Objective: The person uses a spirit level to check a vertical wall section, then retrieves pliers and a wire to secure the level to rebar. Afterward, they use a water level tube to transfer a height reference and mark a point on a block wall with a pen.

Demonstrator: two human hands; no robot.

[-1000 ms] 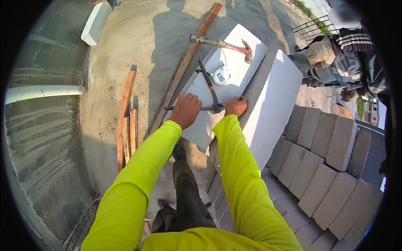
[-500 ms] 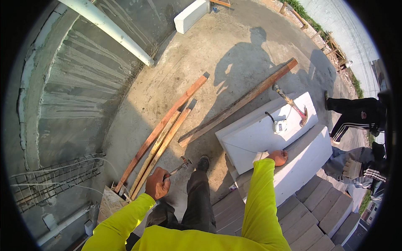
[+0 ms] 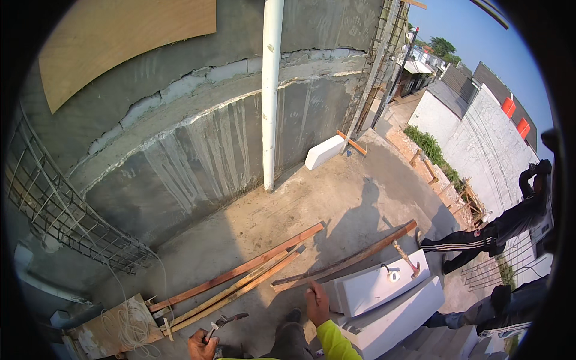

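Note:
My left hand is closed around a slim metal hand tool; its exact kind does not show. It is low in view, beside the lower ends of the wooden battens. Thumb and fingers of my right hand are pressed together near the left end of the white building blocks. Whatever they may hold is too small to make out. On the upper block lie a claw hammer with a worn handle and a round white tape measure.
A long timber lies beyond the blocks. At left are a board with coiled cord and a rebar cage. A white pipe stands against the grey wall. Two people, one in dark striped trousers, are at right.
The view has tilted up, showing more wall, sky and houses. My right hand has left the blocks and moved left, nearer my left hand, which still grips the tool.

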